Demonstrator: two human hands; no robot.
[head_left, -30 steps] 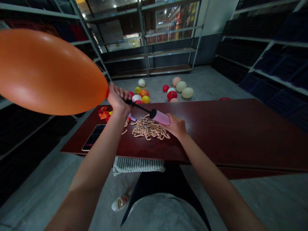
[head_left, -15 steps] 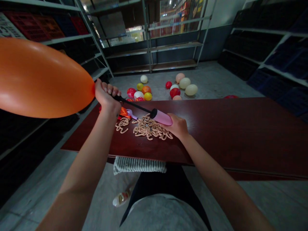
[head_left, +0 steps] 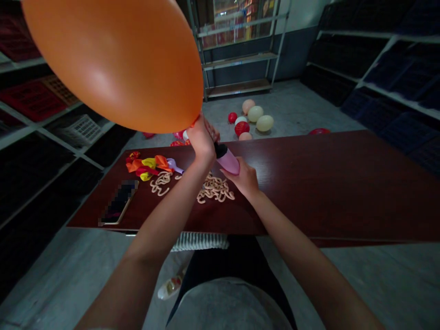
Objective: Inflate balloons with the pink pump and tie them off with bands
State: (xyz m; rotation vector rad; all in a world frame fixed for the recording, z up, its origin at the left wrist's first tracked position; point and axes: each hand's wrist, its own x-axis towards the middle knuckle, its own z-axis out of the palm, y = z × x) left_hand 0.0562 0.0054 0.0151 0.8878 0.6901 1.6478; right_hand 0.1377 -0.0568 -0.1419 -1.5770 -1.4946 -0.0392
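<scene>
A large inflated orange balloon [head_left: 127, 64] fills the upper left, its neck down at my left hand [head_left: 202, 137]. That hand is closed around the neck and the black end of a hand pump; its fingers are partly hidden. My right hand [head_left: 245, 176] grips the pink barrel of the hand pump [head_left: 228, 162]. The two hands are close together, and the pump's black rod hardly shows between them. Beneath them, beige curled strips [head_left: 218, 188] lie heaped on the dark red table [head_left: 309, 183]. Flat, uninflated balloons [head_left: 147, 166] lie left of my left forearm.
A phone [head_left: 120, 201] lies near the table's left end. Inflated balloons [head_left: 255, 113] rest on the floor beyond the table. Metal shelving [head_left: 240, 59] stands at the back, with crates [head_left: 82, 128] on racks at the left. A grey ribbed cloth [head_left: 202, 241] hangs at the front edge.
My left hand has moved right, towards my right hand, and the pump's long black rod has slid into the barrel. The orange balloon swung right and up, appearing larger. The view shifted left, revealing the phone.
</scene>
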